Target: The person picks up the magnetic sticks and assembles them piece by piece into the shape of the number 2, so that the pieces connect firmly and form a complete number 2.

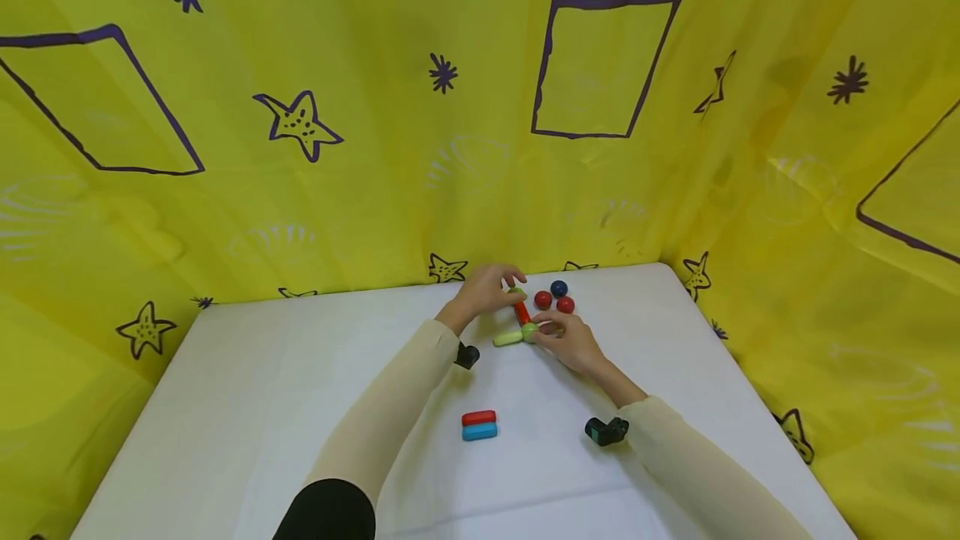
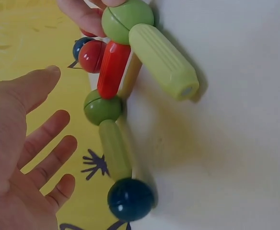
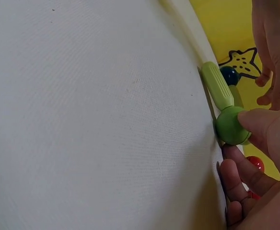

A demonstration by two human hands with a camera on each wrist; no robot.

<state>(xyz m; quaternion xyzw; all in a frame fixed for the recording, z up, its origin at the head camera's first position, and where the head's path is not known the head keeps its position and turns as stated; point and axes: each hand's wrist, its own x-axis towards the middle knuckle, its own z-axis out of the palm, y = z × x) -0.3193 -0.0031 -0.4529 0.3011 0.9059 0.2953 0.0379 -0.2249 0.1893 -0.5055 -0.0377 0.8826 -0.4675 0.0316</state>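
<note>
Ball-and-rod chain [image 2: 112,72], one, located at the far part of the white table [image 1: 285,398]; components in order: free-ended pale green rod [image 2: 164,62], near green ball [image 3: 232,125], red rod [image 1: 522,313], far green ball [image 2: 99,109], second green rod [image 2: 115,148], dark blue end ball [image 2: 130,200]. Right hand [image 1: 572,342], at the near bend of the chain: thumb and fingers pinch the near green ball. Left hand [image 1: 487,288], beside the far half of the chain: fingers apart, nothing held. To the right of the chain, close by: two red balls [image 1: 543,300] and one blue ball [image 1: 558,288], clustered. Nearer the wearer than the chain, well apart from it: red bar [image 1: 478,418] and blue bar [image 1: 480,432], lying side by side. Behind the chain: yellow cloth [image 1: 360,215], printed with stars and outlined frames.
</note>
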